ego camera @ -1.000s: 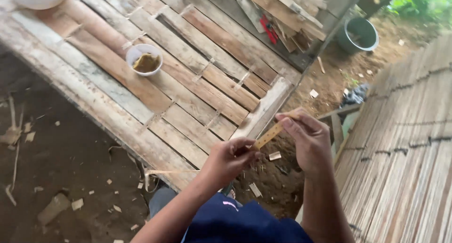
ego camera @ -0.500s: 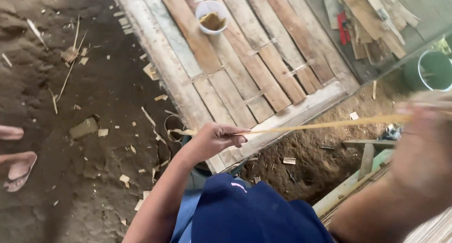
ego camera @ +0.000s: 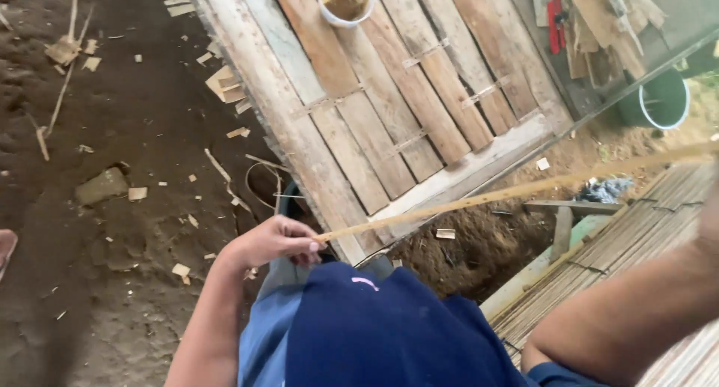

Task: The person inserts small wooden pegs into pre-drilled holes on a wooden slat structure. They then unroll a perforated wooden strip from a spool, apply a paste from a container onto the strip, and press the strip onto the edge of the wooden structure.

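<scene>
My left hand (ego camera: pixel 269 241) pinches one end of a long, thin, pale bamboo strip (ego camera: pixel 509 192). The strip runs up and to the right, out past the frame's right edge, where it blurs. Only my right forearm (ego camera: pixel 636 304) shows at the lower right; the right hand itself lies beyond the edge. Below the hands are my legs in dark blue cloth (ego camera: pixel 389 327). The strip hangs above the corner of a weathered plank platform (ego camera: pixel 359 102) and a patch of bare dirt.
A white bowl (ego camera: pixel 344 1) of brown stuff sits on the platform's far side. A green bucket (ego camera: pixel 659 102) stands at the upper right, a red tool (ego camera: pixel 556 20) among wood scraps. A slatted bamboo mat (ego camera: pixel 636 230) lies to the right. Someone's foot (ego camera: pixel 6 245) shows at the left edge.
The hands have drawn far apart along the strip. My left hand moved left and down with its end, and my right hand swung out of the frame to the right. The view turned left.
</scene>
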